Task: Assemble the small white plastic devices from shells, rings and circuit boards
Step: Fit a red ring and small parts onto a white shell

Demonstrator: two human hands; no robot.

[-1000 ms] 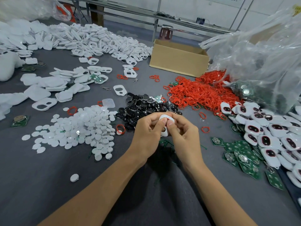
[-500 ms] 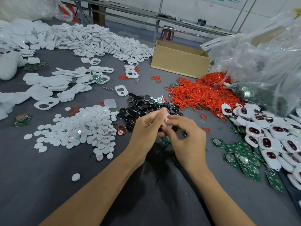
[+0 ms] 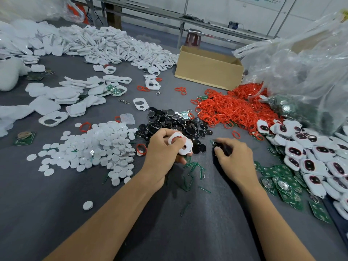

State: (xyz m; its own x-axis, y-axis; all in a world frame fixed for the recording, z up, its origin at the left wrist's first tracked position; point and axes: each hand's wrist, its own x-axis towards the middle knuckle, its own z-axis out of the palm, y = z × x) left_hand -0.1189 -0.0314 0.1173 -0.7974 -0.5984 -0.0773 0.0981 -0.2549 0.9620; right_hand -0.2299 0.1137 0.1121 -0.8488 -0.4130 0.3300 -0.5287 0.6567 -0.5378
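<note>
A single wide-angle camera worn on the head looks forward and down from close above both forearms. The left hand [image 3: 162, 147], holding a white shell [image 3: 181, 145], and the right hand [image 3: 235, 157], pinching a black piece [image 3: 216, 144], sit mid-frame. Beyond them the table [image 3: 47, 213] runs away to a far wall [image 3: 216, 8].

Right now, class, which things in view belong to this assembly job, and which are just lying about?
Job: white shell in left hand; black piece in right hand; red rings; circuit boards.
Lying about: cardboard box; plastic bag; stool.
</note>
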